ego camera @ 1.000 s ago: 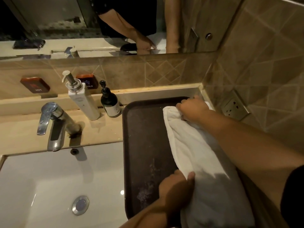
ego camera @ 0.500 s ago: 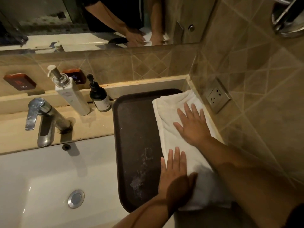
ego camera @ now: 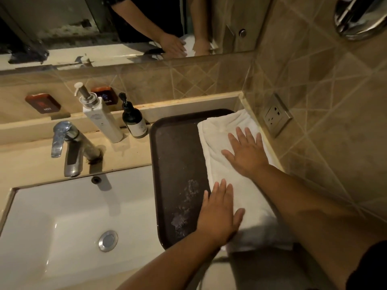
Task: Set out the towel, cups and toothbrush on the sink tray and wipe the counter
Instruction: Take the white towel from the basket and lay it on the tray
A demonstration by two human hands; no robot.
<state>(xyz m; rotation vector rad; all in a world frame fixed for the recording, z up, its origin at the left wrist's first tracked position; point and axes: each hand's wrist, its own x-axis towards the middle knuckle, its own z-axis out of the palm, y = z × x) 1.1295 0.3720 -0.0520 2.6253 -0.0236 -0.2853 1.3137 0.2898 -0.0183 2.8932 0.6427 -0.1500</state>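
Note:
A folded white towel (ego camera: 234, 181) lies lengthwise along the right side of the dark brown tray (ego camera: 176, 160), against the tiled side wall. My right hand (ego camera: 245, 151) rests flat on the towel's far half, fingers spread. My left hand (ego camera: 219, 212) lies flat on the towel's near left edge, partly over the tray. Neither hand grips anything. The tray's bare left part shows a patch of water droplets (ego camera: 186, 204). No cups or toothbrush are in view.
A white sink basin (ego camera: 69, 222) with a drain sits left of the tray, with a chrome tap (ego camera: 71, 145) behind it. A white pump bottle (ego camera: 98, 118) and a dark pump bottle (ego camera: 134, 120) stand on the counter. A wall socket (ego camera: 276, 116) is right of the towel.
One second ago both hands gripped the towel's ends; they then let go and flattened on it. The towel now lies straight on the tray. Little differs from half a second ago.

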